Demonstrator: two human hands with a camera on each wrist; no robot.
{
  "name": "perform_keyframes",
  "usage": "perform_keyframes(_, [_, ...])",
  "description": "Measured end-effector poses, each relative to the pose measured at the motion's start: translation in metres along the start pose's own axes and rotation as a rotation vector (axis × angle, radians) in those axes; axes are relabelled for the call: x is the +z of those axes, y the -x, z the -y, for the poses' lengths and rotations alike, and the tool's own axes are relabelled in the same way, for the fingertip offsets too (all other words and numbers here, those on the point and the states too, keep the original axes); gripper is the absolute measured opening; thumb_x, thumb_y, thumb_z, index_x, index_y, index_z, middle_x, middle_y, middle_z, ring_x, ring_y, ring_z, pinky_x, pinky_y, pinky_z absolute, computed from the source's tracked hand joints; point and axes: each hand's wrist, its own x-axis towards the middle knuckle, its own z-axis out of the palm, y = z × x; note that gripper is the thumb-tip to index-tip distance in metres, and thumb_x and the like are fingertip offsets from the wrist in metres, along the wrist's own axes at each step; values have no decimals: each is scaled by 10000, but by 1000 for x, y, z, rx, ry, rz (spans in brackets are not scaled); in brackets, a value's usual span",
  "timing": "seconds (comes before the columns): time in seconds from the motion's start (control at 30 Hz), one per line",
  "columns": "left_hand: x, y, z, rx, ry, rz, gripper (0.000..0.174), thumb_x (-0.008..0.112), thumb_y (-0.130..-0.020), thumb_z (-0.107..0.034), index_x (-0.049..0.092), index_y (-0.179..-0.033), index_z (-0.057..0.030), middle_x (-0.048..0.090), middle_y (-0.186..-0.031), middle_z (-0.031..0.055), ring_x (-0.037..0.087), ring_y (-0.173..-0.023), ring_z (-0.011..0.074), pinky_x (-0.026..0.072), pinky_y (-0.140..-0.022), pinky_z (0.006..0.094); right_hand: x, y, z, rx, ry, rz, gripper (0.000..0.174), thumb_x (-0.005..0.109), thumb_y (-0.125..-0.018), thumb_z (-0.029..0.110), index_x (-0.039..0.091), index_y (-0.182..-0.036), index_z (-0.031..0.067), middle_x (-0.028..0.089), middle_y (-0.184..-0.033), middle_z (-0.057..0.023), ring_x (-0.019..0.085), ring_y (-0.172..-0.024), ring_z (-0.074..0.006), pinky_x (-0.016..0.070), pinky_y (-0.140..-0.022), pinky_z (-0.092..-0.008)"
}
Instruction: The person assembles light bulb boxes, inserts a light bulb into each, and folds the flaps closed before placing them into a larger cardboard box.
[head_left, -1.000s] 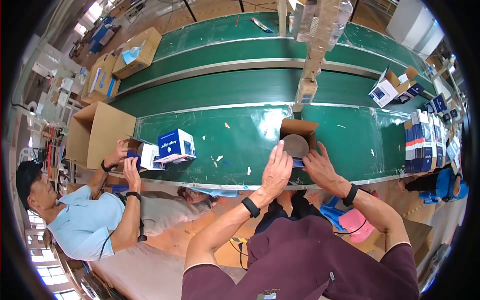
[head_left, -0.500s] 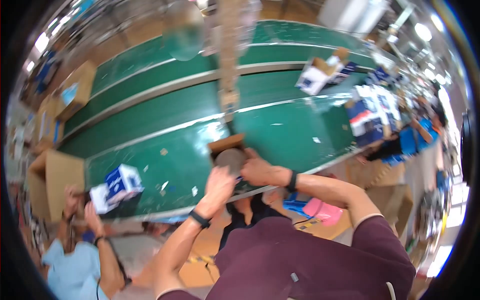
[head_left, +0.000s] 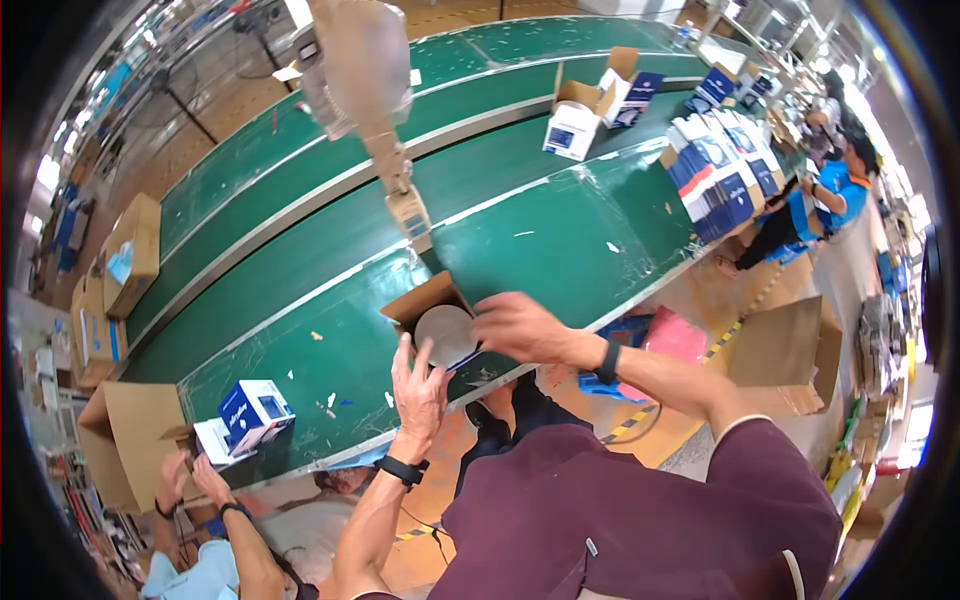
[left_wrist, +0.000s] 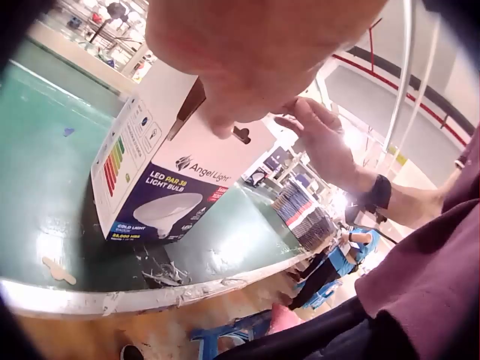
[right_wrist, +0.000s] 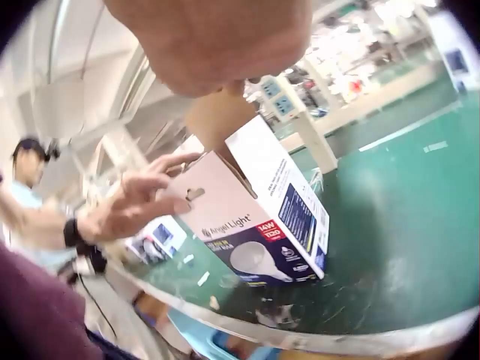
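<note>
A white and blue Angel Light bulb box [head_left: 462, 360] stands upright near the front edge of the green bench, its brown-lined top flap [head_left: 425, 298] raised. Inside its mouth shows a round grey-brown disc [head_left: 444, 335]. My left hand [head_left: 418, 392] is at the box's near left corner, fingers mostly straight, with fingertips at the top rim; the right wrist view shows this left hand [right_wrist: 139, 202] beside the slotted front panel [right_wrist: 214, 199]. My right hand [head_left: 525, 328], slightly blurred, hovers by the box's right top edge with loosely bent fingers and nothing visible in them.
Another bulb box [head_left: 256, 412] stands to the left, near a large open carton [head_left: 130, 440] and a second person's hands [head_left: 190, 480]. A post [head_left: 405, 195] rises behind my box. Stacked flat boxes [head_left: 720, 175] and open white boxes [head_left: 572, 128] are at the right.
The head view has turned to the right. My right hand has come up and away from the box's near edge. My left hand has shifted toward the left corner.
</note>
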Motion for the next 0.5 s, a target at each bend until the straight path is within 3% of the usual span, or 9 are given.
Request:
perform_keyframes(0.03, [3,3,-3,-58,35,-50,165,837,-810,-98,733,-915,-24,593,-1434,227,467,-1434,491,385,-1192,568,-6,5,-2,137,-26,-132,203,697,-944,169,742,-1125,89,728,-1195,-98,628,-1230,-341,473,-1097,-474])
perform_keyframes(0.07, [6,6,-7,-109,77,-94,169,838,-804,-85,731,-920,-24,532,-1505,252,453,-1445,500,385,-1196,561,-3,8,-6,397,-61,-201,404,709,-985,245,677,-1343,60,708,-1288,-114,646,-1227,-333,517,-1037,-449])
perform_keyframes(0.17, [27,22,-2,-94,236,-76,208,852,-782,-45,724,-945,-23,399,-1623,313,441,-1463,514,383,-1217,541,41,4,-31,837,-815,-46,668,758,-976,390,554,-1502,32,707,-1292,-133,640,-1245,-298,535,-988,-419])
perform_keyframes(0.2, [33,25,1,-70,281,-47,214,854,-780,-42,722,-948,-21,407,-1616,317,444,-1462,517,385,-1219,540,53,0,-41,729,-746,114,872,786,-946,483,437,-1585,4,708,-1292,-151,646,-1221,-274,549,-929,-402])
perform_keyframes(0.23, [39,25,4,-50,328,-24,220,855,-778,-38,720,-951,-19,416,-1609,322,448,-1460,520,387,-1220,539,64,-8,-49,651,-538,232,870,780,-953,466,423,-1579,-22,701,-1311,-174,664,-1183,-301,549,-922,-426])
perform_keyframes(0.3, [41,22,17,55,294,34,395,870,-767,-54,703,-1125,-52,455,-1604,280,492,-1444,479,388,-1222,530,86,-16,-47,493,-638,186,884,783,-948,491,432,-1568,-32,705,-1312,-183,678,-1144,-306,547,-907,-442])
perform_keyframes(0.37, [35,16,30,107,324,106,540,880,-766,-56,689,-1271,-59,473,-1601,263,521,-1428,457,397,-1207,541,79,-16,-39,592,-599,271,867,771,-963,481,428,-1578,-25,674,-1369,-198,650,-1213,-311,534,-968,-440])
perform_keyframes(0.4, [32,13,34,61,391,186,690,868,-802,-154,609,-1440,-96,487,-1608,210,482,-1469,422,368,-1217,550,72,-23,-37,630,-572,319,858,764,-970,476,425,-1582,-21,658,-1397,-206,636,-1248,-314,527,-998,-439])
perform_keyframes(0.5, [22,0,37,167,179,318,694,832,-851,-269,595,-1478,-87,510,-1595,185,422,-1514,401,321,-1232,551,97,0,-42,752,-769,93,799,706,-1020,461,419,-1593,-15,569,-1516,-225,557,-1376,-307,477,-1107,-426])
